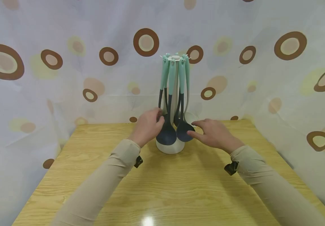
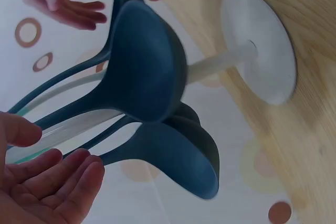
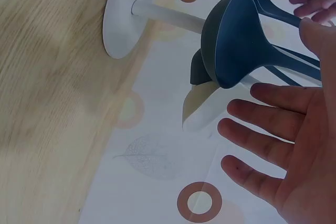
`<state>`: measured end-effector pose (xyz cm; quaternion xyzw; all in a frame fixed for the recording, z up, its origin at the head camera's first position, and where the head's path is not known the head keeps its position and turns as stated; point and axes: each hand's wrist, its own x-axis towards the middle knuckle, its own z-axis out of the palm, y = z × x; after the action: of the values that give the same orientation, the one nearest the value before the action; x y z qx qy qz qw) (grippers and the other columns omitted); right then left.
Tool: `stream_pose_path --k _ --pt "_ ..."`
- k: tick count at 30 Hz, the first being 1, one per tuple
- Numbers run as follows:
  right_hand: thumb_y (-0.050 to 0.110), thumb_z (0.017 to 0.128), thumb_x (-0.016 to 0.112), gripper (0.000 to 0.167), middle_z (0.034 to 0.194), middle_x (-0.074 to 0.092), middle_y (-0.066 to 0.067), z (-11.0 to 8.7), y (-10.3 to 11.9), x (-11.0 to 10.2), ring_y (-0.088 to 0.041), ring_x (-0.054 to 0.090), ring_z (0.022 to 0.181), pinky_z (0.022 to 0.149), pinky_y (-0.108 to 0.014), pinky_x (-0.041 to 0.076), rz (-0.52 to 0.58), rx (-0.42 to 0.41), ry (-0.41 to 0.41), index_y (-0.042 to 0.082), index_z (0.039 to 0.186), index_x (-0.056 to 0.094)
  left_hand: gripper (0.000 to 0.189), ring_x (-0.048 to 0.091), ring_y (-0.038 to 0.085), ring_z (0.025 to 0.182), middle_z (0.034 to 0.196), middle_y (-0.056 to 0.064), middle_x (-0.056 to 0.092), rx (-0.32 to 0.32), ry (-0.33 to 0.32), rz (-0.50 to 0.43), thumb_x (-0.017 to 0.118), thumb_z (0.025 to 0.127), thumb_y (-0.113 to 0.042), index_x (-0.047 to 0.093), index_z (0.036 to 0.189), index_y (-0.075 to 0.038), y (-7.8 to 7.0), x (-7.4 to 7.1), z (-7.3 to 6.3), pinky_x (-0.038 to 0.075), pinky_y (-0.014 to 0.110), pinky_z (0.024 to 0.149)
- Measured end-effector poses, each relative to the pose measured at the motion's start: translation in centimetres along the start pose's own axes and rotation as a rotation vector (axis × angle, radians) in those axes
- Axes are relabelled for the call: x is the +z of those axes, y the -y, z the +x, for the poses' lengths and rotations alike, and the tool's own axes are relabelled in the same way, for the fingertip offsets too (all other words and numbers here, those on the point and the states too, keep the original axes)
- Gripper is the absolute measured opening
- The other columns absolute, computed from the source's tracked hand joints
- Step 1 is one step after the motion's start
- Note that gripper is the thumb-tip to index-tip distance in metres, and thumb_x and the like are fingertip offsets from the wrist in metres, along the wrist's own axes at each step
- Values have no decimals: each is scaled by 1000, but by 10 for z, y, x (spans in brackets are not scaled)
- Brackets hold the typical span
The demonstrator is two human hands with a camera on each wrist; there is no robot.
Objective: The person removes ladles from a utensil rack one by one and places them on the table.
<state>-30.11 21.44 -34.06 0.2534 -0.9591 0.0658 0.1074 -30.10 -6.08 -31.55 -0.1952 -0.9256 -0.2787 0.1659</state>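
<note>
A white utensil stand stands upright near the back of the wooden table. From its top hang several utensils with mint-green handles and dark stems, including a dark ladle at front and a second dark bowl-ended utensil to its right. My left hand is at the left side, its fingers loosely bent by the dark stems; whether they touch cannot be told. My right hand reaches in from the right with spread fingers, close beside the second utensil and holding nothing.
The wooden table reaches to a patterned cloth hung behind and at both sides. Behind the right-hand utensil hangs a pale, white-headed utensil. A black wrist device is strapped at the right sleeve.
</note>
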Motion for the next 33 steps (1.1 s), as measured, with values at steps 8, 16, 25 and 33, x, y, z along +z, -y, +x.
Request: stream_pose_path --k 8,16,25,33 --pt "63 98 49 66 124 71 -13 2 1 4 -30 68 114 95 -50 52 28 -14 -38 9 133 66 35 69 24 109 121 12 71 33 38 -99 42 108 -15 59 137 -5 -1 14 26 54 38 93" --pt "58 99 52 59 116 74 -11 3 6 2 -28 71 103 88 -49 55 54 -40 -77 9 128 68 35 66 26 113 124 14 69 -29 46 -233 46 108 -16 59 139 -5 8 25 40 53 40 96" --pt "56 100 53 54 115 74 -7 1 8 4 -25 72 96 85 -46 56 68 -41 -76 11 125 70 31 65 24 119 126 11 69 -66 61 -299 54 104 -15 63 133 -8 18 32 49 54 39 95" --pt "52 100 56 47 109 75 -5 -1 8 7 -23 72 92 80 -45 57 58 -30 -84 12 120 72 35 67 26 116 127 15 68 -92 109 -303 53 103 -15 61 136 -8 18 37 58 57 39 89"
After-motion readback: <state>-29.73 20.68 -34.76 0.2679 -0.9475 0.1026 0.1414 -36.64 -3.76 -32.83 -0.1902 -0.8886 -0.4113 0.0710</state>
